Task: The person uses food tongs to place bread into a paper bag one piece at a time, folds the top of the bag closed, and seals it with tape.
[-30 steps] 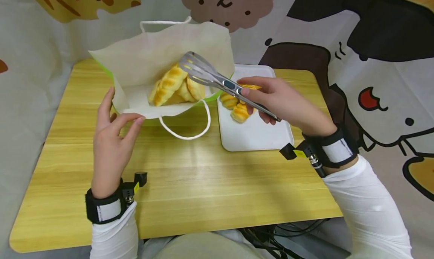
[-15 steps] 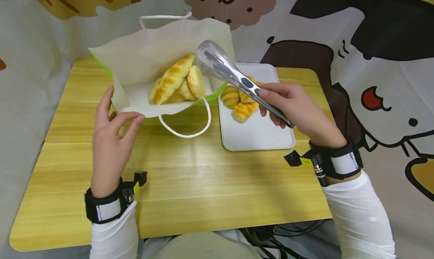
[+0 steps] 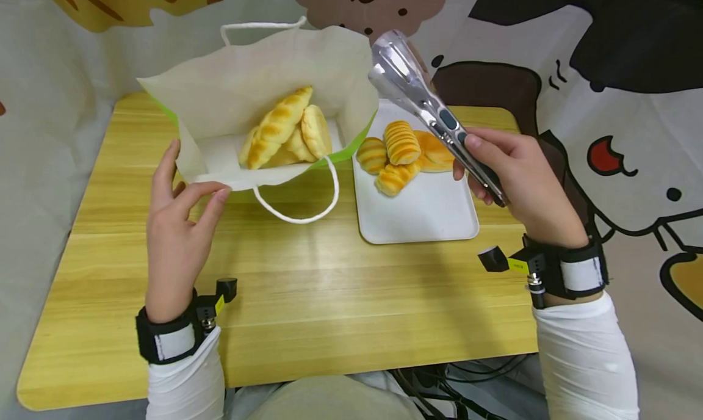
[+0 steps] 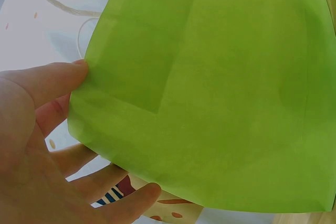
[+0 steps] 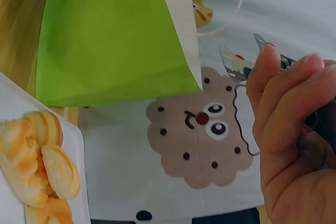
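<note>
My left hand pinches the near rim of a paper bag, white inside and green outside. The bag's mouth gapes toward me. Several bread rolls lie inside it, a long braided one on top. In my right hand I hold metal tongs, raised above the back right of a white tray. Nothing shows between their tips. Several small breads are grouped on that tray. From the right wrist, the curled fingers hide most of the tongs.
A white rope handle droops from the bag's near side over the wooden table. Another handle stands at its back. Behind the table hangs a cloth with cartoon figures. Black cables run below the front edge.
My right hand has drawn the tongs from over the bag's opening up and to the right, past the tray. The left hand keeps its hold on the bag rim.
</note>
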`<state>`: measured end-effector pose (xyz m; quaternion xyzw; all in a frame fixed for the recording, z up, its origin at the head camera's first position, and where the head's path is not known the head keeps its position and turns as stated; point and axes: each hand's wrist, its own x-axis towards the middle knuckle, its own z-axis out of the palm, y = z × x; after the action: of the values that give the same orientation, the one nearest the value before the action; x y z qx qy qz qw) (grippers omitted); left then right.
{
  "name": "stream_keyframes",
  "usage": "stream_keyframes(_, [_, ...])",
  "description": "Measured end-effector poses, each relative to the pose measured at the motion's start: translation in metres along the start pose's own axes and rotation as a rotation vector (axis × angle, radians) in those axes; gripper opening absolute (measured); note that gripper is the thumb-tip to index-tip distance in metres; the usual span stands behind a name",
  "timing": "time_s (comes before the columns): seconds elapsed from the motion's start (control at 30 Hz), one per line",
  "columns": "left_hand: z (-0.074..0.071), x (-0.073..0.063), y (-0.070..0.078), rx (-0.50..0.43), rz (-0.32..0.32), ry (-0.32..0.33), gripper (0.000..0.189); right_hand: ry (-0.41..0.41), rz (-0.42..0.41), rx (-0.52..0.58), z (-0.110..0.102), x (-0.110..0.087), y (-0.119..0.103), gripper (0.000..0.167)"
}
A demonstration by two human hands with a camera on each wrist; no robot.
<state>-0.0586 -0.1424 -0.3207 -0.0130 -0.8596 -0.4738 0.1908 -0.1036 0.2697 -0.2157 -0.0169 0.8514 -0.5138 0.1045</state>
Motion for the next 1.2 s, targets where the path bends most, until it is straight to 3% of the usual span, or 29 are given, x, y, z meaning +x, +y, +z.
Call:
stream_keyframes(0.33, [0.001, -0.001, -0.001, 0.005, 0.013, 0.010, 0.011, 0.062, -0.001, 0.277, -0.019, -0.009, 0.023, 0.044])
stream_keyframes(0.7, [0.002, -0.001, -0.001, 0.005, 0.008, 0.012, 0.012, 0.154, 0.019, 0.306, -0.021, -0.011, 0.058, 0.044])
stream_keyframes(0.9, [0.003, -0.001, -0.002, 0.006, 0.011, 0.013, 0.012, 0.197, 0.057, 0.309, -0.012, -0.013, 0.077, 0.044])
stream_keyframes(1.2, [0.003, -0.001, -0.002, 0.006, 0.017, 0.018, 0.012, 0.273, 0.097, 0.419, 0.011, -0.019, 0.102, 0.046])
